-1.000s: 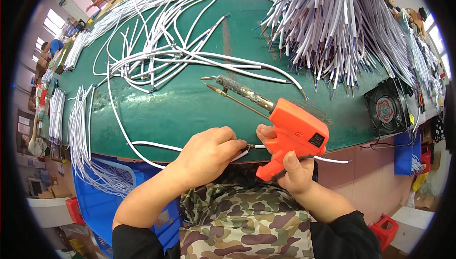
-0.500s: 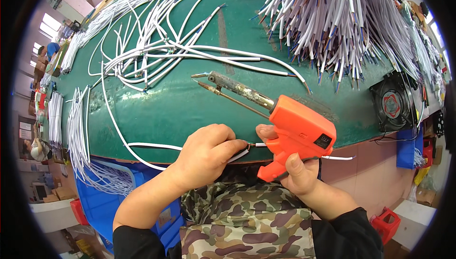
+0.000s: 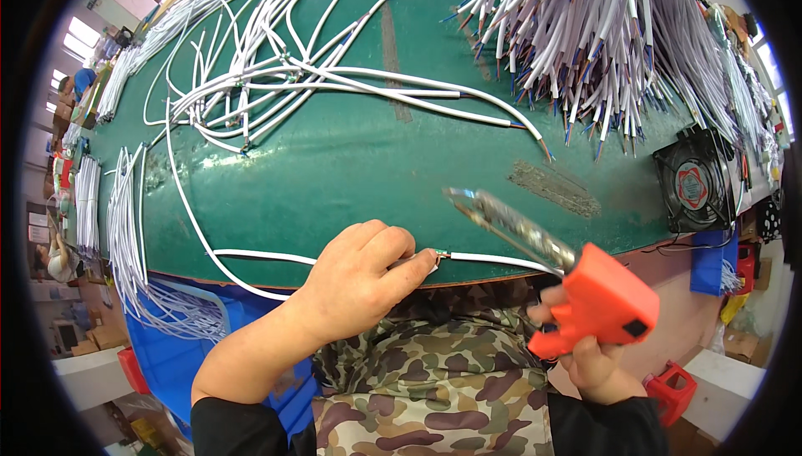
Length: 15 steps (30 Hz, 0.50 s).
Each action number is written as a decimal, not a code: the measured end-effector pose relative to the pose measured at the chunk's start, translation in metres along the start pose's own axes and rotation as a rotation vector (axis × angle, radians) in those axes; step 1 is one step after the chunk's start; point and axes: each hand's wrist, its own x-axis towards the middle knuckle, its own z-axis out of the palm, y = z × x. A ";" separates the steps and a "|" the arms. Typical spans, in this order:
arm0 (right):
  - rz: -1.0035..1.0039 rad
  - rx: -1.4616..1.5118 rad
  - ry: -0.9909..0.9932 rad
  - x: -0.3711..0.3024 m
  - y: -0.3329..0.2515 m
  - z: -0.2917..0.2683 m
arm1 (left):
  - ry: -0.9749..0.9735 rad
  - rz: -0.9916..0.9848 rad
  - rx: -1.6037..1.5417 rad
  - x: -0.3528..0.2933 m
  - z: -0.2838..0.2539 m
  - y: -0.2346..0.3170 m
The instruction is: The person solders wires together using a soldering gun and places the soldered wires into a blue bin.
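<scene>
My left hand (image 3: 363, 280) is closed at the table's front edge, thumb and fingers pinching a white cable (image 3: 497, 259) beside its bared joint. Coppery wire and a small green part (image 3: 441, 253) show just past the fingertips. The cable's right length runs from the joint toward the soldering gun, and white cable also leaves the hand on the left. My right hand (image 3: 595, 366) is wrapped round the handle of an orange-red soldering gun (image 3: 608, 299). Its metal barrel (image 3: 526, 226) points up and left, above the cable and apart from the joint. The tip is blurred.
Loose white cables (image 3: 276, 80) lie tangled on the green table (image 3: 334, 180). A thick bundle of stripped cables (image 3: 576, 55) fans out at the back right, near a black fan (image 3: 695, 180). Blue bins (image 3: 159, 356) hold cables at the left; a red stool (image 3: 671, 393) stands right.
My right hand has moved right and down with the soldering gun, away from the joint. My left hand keeps its pinch in nearly the same place. The view has shifted slightly.
</scene>
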 end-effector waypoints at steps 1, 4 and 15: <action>0.005 -0.054 -0.018 -0.009 0.000 -0.003 | -0.004 0.006 0.007 0.000 0.000 -0.001; 0.079 -0.186 0.025 -0.034 -0.001 -0.006 | -0.017 0.010 0.013 0.000 -0.001 -0.001; 0.022 -0.718 -0.048 -0.038 -0.005 -0.001 | 0.015 0.012 0.026 -0.001 0.001 -0.001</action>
